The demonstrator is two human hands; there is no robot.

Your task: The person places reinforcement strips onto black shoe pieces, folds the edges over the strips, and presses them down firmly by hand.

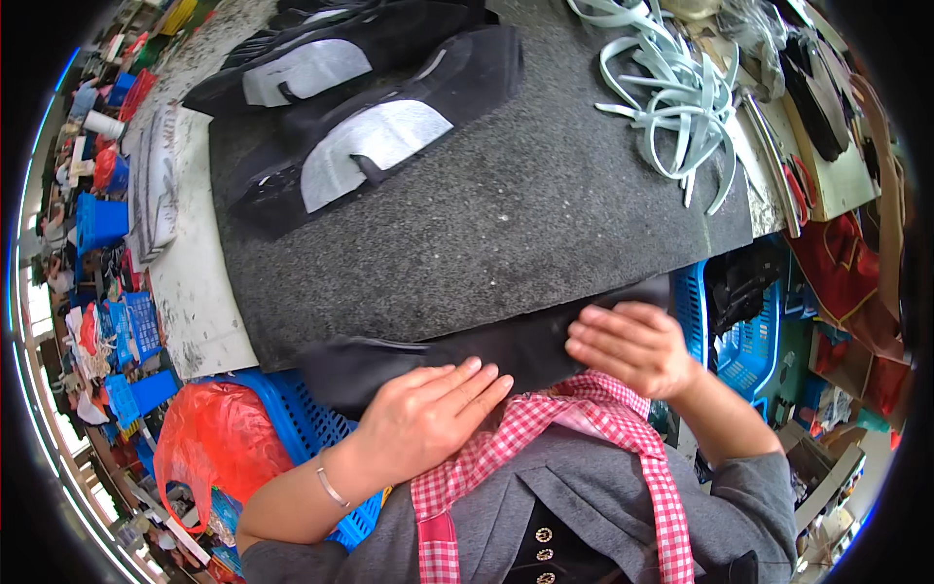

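Left hand [428,414] and right hand [632,348] lie over a black piece [533,348]; pale straps [693,109] tangle on a dark mat [467,234]

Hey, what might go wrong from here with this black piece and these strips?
The black piece lies along the near edge of the dark grey board, so it might slip if the left hand or right hand lifts. The pale blue strips lie tangled and could knot if pulled.

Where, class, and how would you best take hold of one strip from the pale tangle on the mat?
Probably pinch a loose end of the pale strips, coming from the near side: the strips are narrow, and some free ends jut toward the wearer over the dark mat, while clear plastic crowds the far right side.
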